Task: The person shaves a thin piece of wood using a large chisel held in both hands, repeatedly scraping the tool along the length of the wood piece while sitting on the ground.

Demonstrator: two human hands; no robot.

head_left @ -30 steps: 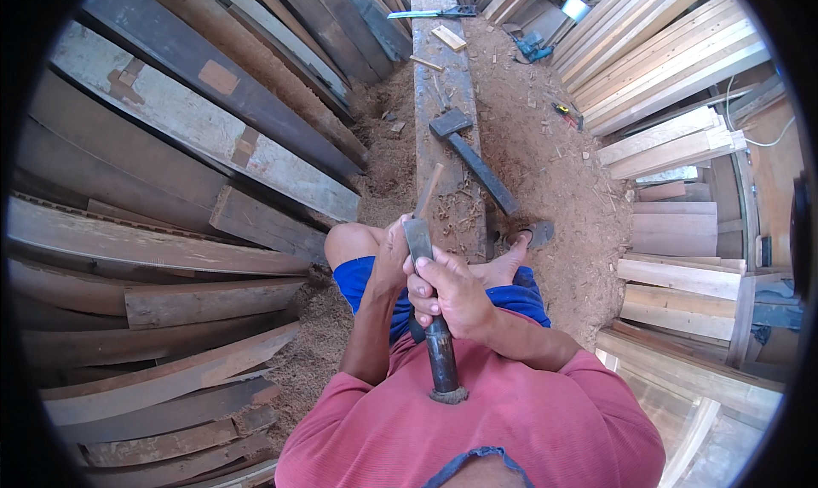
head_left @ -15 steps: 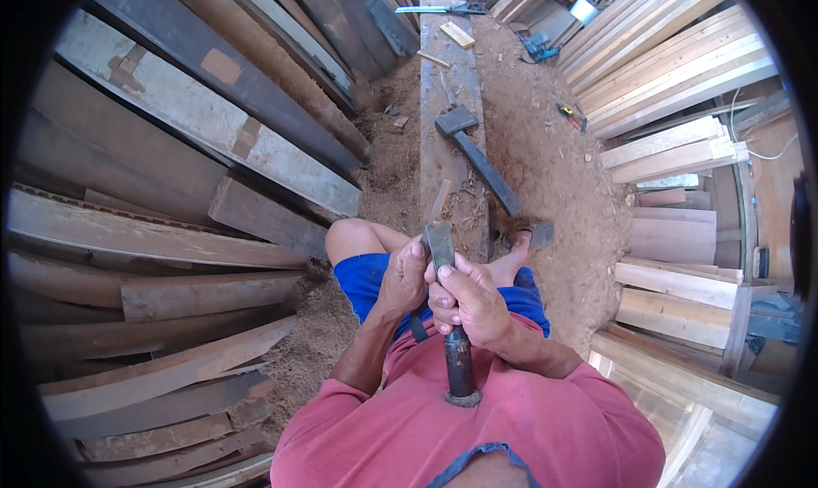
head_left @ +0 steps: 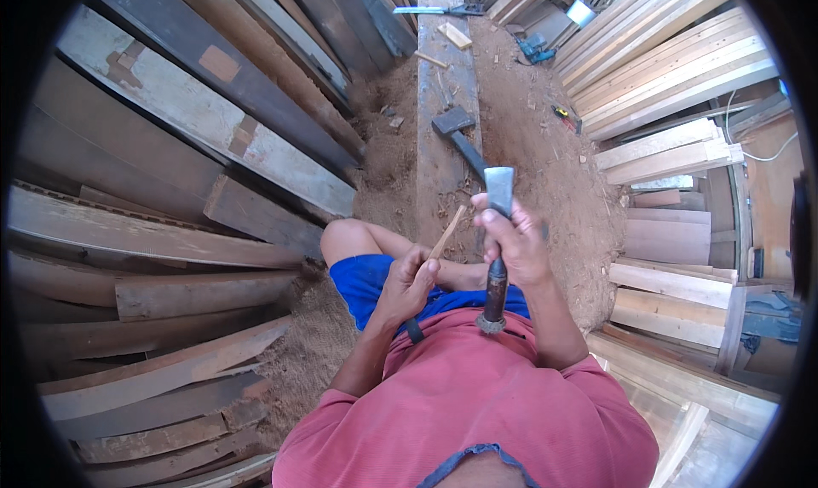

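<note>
— What did the person's right hand (head_left: 516, 248) hold?

— A chisel (head_left: 497, 232), upright. The fingers were wrapped tight round its dark handle, and the grey steel blade stood up above the fist, with the ringed butt end pointing down at the red shirt (head_left: 477, 403).

— And the left hand (head_left: 407, 282)?

— Its fingers were pinched together on a thin wooden sliver (head_left: 446, 232) that slanted up and to the right, its tip just beside the chisel. The two hands were near each other, above the blue shorts (head_left: 366, 279) and a bent knee.

— What lay about them?

— A long plank (head_left: 439, 147) ran away from the person over the sawdust-strewn ground. A hammer (head_left: 458, 134) rested on it, and a handsaw (head_left: 439, 10) at its far end. Weathered boards (head_left: 170, 232) were stacked to the left, paler timber (head_left: 673, 71) to the right.
</note>
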